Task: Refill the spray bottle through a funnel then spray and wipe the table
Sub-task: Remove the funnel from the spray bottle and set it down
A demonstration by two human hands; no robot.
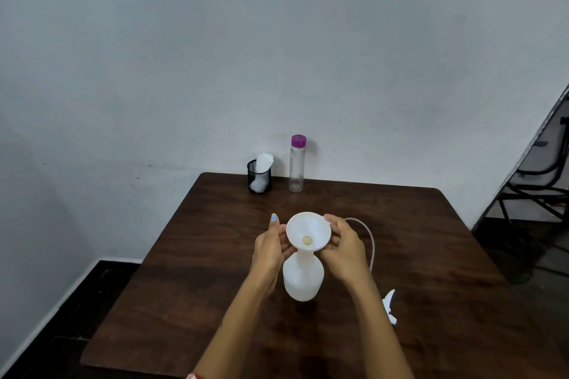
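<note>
A white spray bottle [303, 280] stands upright in the middle of the dark wooden table [431, 255], its top off. A white funnel [308, 230] sits in its neck. My left hand [271, 248] holds the funnel's left rim and my right hand [341, 243] holds its right rim. The white spray head [389, 306] lies on the table to the right, with its clear tube [369, 240] curving up behind my right hand. A clear bottle with a purple cap [297, 163] stands at the table's far edge.
A black mesh cup [259, 176] holding white tissues stands left of the purple-capped bottle, against the pale wall. Dark chair frames [542, 181] stand at the far right, off the table.
</note>
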